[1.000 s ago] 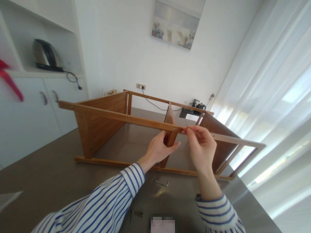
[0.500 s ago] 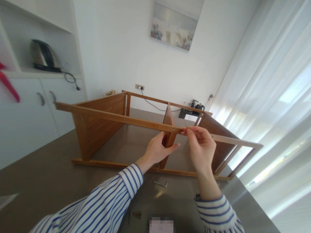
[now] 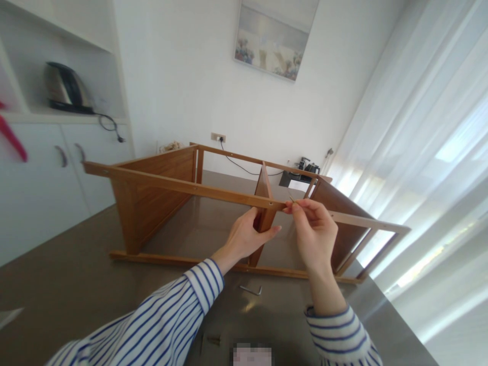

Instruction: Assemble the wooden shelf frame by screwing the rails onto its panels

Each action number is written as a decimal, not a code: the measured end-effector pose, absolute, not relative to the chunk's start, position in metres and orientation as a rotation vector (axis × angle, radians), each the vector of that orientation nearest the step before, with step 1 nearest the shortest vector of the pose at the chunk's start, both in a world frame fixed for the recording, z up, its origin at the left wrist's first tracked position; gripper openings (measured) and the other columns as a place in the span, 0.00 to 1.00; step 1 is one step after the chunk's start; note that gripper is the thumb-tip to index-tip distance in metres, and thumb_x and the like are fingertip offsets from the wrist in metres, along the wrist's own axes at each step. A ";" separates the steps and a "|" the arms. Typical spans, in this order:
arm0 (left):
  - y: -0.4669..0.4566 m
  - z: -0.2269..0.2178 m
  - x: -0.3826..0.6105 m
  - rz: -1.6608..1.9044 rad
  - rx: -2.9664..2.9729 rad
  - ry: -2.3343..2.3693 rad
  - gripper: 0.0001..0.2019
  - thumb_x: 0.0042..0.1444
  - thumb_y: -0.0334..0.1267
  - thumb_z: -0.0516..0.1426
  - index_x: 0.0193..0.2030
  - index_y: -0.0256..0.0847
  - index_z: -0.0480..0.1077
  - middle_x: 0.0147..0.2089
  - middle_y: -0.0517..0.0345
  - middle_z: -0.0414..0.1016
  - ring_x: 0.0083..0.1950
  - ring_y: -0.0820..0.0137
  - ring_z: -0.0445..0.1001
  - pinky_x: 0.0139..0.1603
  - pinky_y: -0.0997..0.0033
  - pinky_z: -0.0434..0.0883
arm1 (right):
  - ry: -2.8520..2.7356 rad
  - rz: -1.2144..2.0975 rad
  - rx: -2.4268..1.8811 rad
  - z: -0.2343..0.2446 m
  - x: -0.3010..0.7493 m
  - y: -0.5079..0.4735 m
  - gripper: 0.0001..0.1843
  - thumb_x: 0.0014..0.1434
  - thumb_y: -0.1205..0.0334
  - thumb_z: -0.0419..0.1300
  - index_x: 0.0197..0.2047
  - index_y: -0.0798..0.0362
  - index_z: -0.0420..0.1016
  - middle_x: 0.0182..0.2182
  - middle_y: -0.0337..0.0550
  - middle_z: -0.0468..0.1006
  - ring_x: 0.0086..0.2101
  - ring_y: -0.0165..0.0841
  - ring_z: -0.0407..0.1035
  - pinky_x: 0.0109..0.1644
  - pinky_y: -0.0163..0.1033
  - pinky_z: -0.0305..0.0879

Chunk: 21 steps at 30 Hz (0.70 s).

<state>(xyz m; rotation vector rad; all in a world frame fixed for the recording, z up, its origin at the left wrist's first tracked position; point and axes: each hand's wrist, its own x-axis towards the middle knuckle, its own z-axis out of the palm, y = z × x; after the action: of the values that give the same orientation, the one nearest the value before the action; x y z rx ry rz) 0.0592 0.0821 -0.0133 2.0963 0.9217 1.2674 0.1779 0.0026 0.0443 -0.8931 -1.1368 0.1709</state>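
A brown wooden frame (image 3: 160, 184) with side panels and thin rails lies on a dark table (image 3: 76, 284). My left hand (image 3: 246, 236) is wrapped round the upright middle divider (image 3: 264, 185) just under the near rail. My right hand (image 3: 314, 231) pinches a small thin metal screw (image 3: 292, 199) at the rail, right beside a hole above the divider. Both arms wear blue-and-white striped sleeves.
A bent metal hex key (image 3: 251, 290) lies on the table in front of the frame, and a small dark screw (image 3: 214, 339) lies nearer me. A kettle (image 3: 64, 87) stands on a white cabinet shelf at the left. Sheer curtains fill the right side.
Both hands stay at the rail and divider joint; the view has shifted slightly, nothing else has visibly moved.
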 end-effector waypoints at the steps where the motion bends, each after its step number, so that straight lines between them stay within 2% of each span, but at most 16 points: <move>1: 0.082 -0.013 0.059 1.270 2.095 0.921 0.26 0.50 0.58 0.59 0.47 0.40 0.68 0.38 0.57 0.76 0.34 0.68 0.73 0.32 0.71 0.67 | -1.136 0.171 -0.893 0.044 0.178 0.003 0.08 0.55 0.59 0.63 0.36 0.53 0.73 0.33 0.43 0.82 0.33 0.35 0.77 0.42 0.43 0.74; 21: 0.082 -0.013 0.060 1.265 2.098 0.935 0.24 0.49 0.58 0.59 0.44 0.40 0.69 0.35 0.58 0.75 0.32 0.69 0.71 0.31 0.72 0.66 | -1.184 0.176 -0.929 0.044 0.180 0.000 0.07 0.55 0.60 0.63 0.37 0.52 0.74 0.34 0.42 0.82 0.34 0.35 0.77 0.43 0.43 0.74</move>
<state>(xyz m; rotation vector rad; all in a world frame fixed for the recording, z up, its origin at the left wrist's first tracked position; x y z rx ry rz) 0.0598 0.0818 -0.0130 2.0977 0.9351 1.2653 0.1797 0.0001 0.0441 -0.9293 -1.1840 0.1758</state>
